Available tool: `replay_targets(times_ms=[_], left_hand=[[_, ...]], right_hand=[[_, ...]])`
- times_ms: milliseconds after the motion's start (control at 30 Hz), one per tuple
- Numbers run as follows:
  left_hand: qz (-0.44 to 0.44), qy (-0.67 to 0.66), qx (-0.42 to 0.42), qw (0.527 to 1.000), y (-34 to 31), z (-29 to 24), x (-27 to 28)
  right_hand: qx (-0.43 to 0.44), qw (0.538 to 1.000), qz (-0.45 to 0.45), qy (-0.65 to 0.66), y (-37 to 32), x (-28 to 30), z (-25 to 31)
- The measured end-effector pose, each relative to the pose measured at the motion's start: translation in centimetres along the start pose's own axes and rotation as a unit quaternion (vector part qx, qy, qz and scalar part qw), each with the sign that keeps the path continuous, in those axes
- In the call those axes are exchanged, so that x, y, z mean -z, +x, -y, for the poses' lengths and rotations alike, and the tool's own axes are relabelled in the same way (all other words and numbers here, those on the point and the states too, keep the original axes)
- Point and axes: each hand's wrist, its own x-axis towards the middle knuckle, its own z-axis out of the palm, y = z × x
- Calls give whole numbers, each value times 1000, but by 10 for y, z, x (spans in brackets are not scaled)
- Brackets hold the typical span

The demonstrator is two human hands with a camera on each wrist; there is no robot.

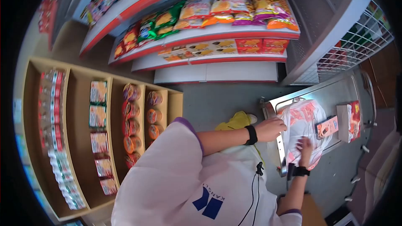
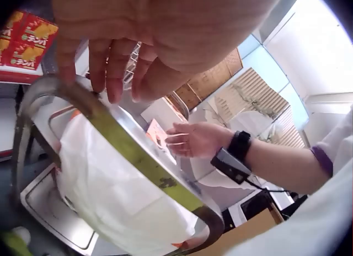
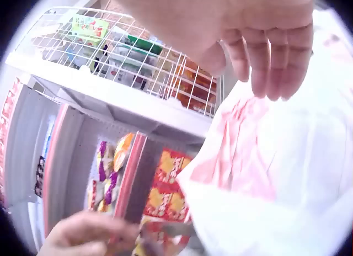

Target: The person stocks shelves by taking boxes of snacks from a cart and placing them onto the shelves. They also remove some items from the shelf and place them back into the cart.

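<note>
A white plastic bag with red print [image 1: 301, 115] lies on the metal cart [image 1: 341, 94]. My left hand [image 1: 270, 129] is at the cart's near end, fingers relaxed and pointing down. In the left wrist view its fingertips are right at the worn metal rail [image 2: 129, 148]. Over the bag hovers my right hand [image 1: 305, 148], its fingers loosely bent with nothing between them. A small pink box [image 1: 327, 127] lies at the bag's far side. Beside it on the cart is a larger red and white box [image 1: 349, 122].
Shelves with bagged snacks [image 1: 228, 2] and red and yellow boxes [image 1: 249, 46] stand ahead. A wooden rack [image 1: 75, 100] with bottles, packs and cup noodles is at left. A white wire basket [image 1: 356, 46] hangs at the shelf's right end. My shoe [image 1: 251, 118] shows beside the cart.
</note>
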Motion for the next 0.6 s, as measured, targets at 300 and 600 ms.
replay_targets(times_ms=[300, 600], left_hand=[[-35, 52, 111, 992, -109, -14, 14], [-12, 73, 230, 970, -177, 6, 23]], right_hand=[[115, 880, -351, -297, 196, 151, -31], [-54, 875, -360, -319, 161, 112, 2]])
